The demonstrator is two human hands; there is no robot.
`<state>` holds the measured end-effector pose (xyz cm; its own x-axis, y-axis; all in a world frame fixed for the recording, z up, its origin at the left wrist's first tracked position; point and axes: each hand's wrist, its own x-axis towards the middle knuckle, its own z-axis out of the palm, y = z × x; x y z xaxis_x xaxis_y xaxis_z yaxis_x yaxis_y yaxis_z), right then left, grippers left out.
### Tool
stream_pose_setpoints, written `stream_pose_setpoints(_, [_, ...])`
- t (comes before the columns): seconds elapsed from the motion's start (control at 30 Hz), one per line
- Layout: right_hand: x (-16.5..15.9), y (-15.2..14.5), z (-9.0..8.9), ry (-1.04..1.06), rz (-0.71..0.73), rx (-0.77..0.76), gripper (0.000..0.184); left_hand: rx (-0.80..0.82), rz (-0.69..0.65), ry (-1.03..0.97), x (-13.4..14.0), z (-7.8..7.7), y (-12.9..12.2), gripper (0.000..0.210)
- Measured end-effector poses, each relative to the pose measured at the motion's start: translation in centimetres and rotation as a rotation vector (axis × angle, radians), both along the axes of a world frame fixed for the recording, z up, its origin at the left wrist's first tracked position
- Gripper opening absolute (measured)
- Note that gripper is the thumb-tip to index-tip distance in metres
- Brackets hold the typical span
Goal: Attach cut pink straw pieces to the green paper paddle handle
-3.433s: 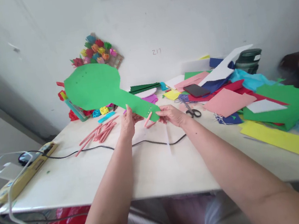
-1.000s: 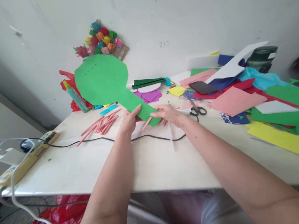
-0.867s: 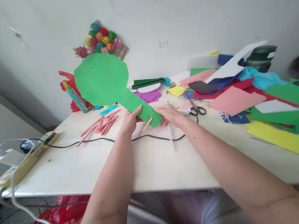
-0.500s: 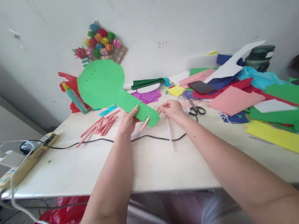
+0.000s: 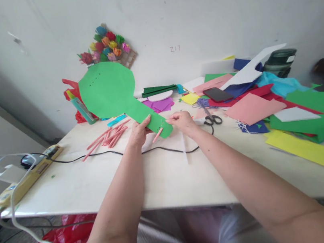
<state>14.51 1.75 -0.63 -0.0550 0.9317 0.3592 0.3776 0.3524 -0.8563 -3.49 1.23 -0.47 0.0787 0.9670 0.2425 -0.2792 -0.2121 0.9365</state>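
Observation:
My left hand (image 5: 141, 132) grips a green paddle-shaped sheet (image 5: 108, 89) by its handle, thumb on the front. The sheet is held up above the table, its round part to the upper left. Small holes dot the round part and the handle's end. A short pink stick (image 5: 157, 135) slants across the handle's lower edge. At the handle's right edge, my right hand (image 5: 182, 121) has its fingers pinched together, the fingertips touching or almost touching the sheet. What they hold is too small to make out. A thin translucent strip (image 5: 184, 148) hangs below that hand.
Pink sticks (image 5: 111, 136) lie left, by a black cable (image 5: 166, 148). A power strip (image 5: 27, 180) sits at the table's left edge. Scissors (image 5: 213, 119), a phone (image 5: 218, 94) and coloured sheets (image 5: 254, 109) cover the right. A glue bottle (image 5: 81, 108) and paper flowers (image 5: 108, 44) stand behind.
My right hand has moved slightly left, bringing its fingertips from beside the green sheet to its handle's edge. The sheet's round part has shifted slightly up and left. My left hand keeps its grip.

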Motion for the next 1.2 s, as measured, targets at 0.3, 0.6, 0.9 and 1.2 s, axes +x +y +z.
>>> stream_pose_setpoints(0.3, [-0.5,-0.1,0.1,0.046,0.003,0.008,0.011,-0.006,-0.002,-0.014,0.1,-0.1,0.1,0.038])
stream_pose_setpoints(0.6, [-0.7,-0.2,-0.1,-0.127,-0.096,0.149,0.008,-0.02,0.009,-0.042,0.1,-0.3,0.3,0.036])
stream_pose_setpoints(0.9, [-0.9,-1.6,0.3,-0.44,-0.144,0.495,0.014,-0.044,0.003,-0.07,0.1,-0.6,0.6,0.035])
stream_pose_setpoints(1.2, [-1.0,-2.0,0.2,-0.561,-0.233,0.49,0.018,-0.06,-0.006,-0.1,0.1,-0.5,0.4,0.03])
